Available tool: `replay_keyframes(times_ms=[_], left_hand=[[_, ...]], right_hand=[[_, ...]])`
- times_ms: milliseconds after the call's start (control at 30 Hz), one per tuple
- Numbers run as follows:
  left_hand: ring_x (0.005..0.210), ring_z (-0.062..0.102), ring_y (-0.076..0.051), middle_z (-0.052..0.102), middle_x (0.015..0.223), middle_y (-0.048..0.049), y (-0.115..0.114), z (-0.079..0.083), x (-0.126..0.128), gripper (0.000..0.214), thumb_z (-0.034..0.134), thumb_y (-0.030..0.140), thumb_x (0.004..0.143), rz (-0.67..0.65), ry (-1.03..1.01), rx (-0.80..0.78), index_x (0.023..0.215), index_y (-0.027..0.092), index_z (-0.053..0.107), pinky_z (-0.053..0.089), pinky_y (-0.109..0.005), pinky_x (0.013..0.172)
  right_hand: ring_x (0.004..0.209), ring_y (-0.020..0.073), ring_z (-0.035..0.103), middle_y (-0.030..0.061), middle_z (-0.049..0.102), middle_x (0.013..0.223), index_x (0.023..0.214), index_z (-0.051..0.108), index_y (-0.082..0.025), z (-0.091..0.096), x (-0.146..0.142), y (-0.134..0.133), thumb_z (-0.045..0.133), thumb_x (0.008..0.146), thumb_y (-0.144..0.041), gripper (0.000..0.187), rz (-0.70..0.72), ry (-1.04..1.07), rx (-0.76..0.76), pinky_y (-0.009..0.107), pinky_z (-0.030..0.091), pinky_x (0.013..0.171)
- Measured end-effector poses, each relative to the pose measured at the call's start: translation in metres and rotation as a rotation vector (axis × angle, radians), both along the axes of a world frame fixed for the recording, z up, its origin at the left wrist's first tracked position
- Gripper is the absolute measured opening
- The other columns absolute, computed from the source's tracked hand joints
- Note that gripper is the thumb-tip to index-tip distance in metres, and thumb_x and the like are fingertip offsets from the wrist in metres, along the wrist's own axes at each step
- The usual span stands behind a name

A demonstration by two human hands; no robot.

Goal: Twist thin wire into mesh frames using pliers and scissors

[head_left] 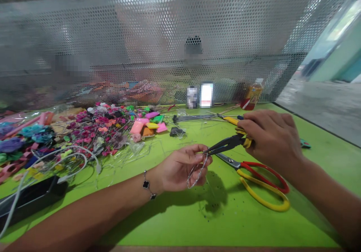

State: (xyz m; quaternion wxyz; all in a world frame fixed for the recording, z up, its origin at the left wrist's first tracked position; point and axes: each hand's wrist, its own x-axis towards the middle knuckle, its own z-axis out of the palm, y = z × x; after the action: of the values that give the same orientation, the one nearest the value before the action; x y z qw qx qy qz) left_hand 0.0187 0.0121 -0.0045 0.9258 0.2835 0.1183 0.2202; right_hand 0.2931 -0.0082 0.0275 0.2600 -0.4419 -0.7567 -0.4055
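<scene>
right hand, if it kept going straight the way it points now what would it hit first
The right hand, holding long-nose pliers, points at the thin wire loop in the left hand. That wire comes first; the plier tips look at or touching it, though depth is hard to judge.

Head-worn view, looking forward and down over the green worktable (pixel 318 180)

The camera sits above the table's near edge, facing the perforated metal screen (pixel 169 26) beyond its far edge. It looks closely down on the left hand (pixel 180 167) and right hand (pixel 270 141), with a concrete floor (pixel 324 109) past the table's right side.
</scene>
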Motion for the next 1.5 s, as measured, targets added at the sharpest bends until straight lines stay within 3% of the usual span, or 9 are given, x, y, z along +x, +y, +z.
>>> replay_keyframes(times_ms=[400, 567, 833, 1067, 1267, 1500], left_hand=[[0.043, 0.047, -0.005, 0.068, 0.077, -0.0028, 0.006, 0.003, -0.004, 0.025, 0.080, 0.015, 0.077, -0.069, 0.114, 0.094, 0.097, 0.015, 0.065, 0.028, -0.019, 0.040], [0.042, 0.050, -0.007, 0.067, 0.067, -0.0025, 0.007, 0.007, -0.005, 0.021, 0.081, 0.017, 0.075, -0.134, 0.162, 0.149, 0.091, 0.015, 0.067, 0.028, -0.020, 0.040], [0.044, 0.050, -0.008, 0.066, 0.065, -0.0016, 0.007, 0.007, -0.004, 0.017, 0.079, 0.018, 0.075, -0.125, 0.200, 0.171, 0.088, 0.016, 0.068, 0.030, -0.020, 0.041], [0.047, 0.055, -0.007, 0.068, 0.072, -0.0021, 0.006, 0.006, -0.004, 0.022, 0.083, 0.017, 0.075, -0.098, 0.175, 0.197, 0.092, 0.015, 0.068, 0.033, -0.019, 0.042], [0.059, 0.063, -0.011, 0.069, 0.076, -0.0026, 0.003, 0.002, -0.002, 0.035, 0.093, 0.027, 0.074, -0.076, 0.128, 0.154, 0.097, 0.014, 0.070, 0.048, -0.023, 0.058], [0.059, 0.065, -0.011, 0.071, 0.077, 0.0003, -0.003, -0.005, 0.003, 0.037, 0.095, 0.025, 0.073, -0.006, 0.066, 0.091, 0.097, 0.018, 0.067, 0.050, -0.023, 0.059]], right_hand=[[0.104, 0.0319, 0.066, 0.0083, 0.075, 0.108, 0.101, 0.067, -0.025, 0.004, 0.004, -0.002, 0.064, 0.079, -0.007, 0.028, 0.091, -0.013, -0.135, 0.042, 0.039, 0.081], [0.102, 0.0331, 0.067, 0.0104, 0.075, 0.109, 0.104, 0.068, -0.022, 0.003, 0.006, -0.001, 0.062, 0.078, -0.007, 0.030, 0.154, -0.045, -0.148, 0.043, 0.040, 0.081], [0.108, 0.0318, 0.066, 0.0070, 0.075, 0.113, 0.102, 0.072, -0.027, -0.001, 0.007, -0.002, 0.062, 0.080, -0.008, 0.031, 0.141, 0.042, -0.237, 0.043, 0.040, 0.084], [0.096, 0.0297, 0.068, 0.0070, 0.077, 0.101, 0.089, 0.068, -0.024, 0.003, 0.003, -0.003, 0.061, 0.086, -0.010, 0.016, 0.143, -0.060, -0.091, 0.042, 0.036, 0.078], [0.091, 0.0292, 0.069, 0.0060, 0.078, 0.095, 0.083, 0.066, -0.025, 0.002, 0.001, -0.006, 0.060, 0.095, -0.015, 0.017, 0.075, -0.031, -0.023, 0.042, 0.035, 0.078], [0.086, 0.0298, 0.068, 0.0057, 0.078, 0.091, 0.081, 0.065, -0.025, 0.001, -0.002, -0.007, 0.061, 0.087, -0.008, 0.018, 0.029, 0.020, 0.006, 0.042, 0.034, 0.076]])
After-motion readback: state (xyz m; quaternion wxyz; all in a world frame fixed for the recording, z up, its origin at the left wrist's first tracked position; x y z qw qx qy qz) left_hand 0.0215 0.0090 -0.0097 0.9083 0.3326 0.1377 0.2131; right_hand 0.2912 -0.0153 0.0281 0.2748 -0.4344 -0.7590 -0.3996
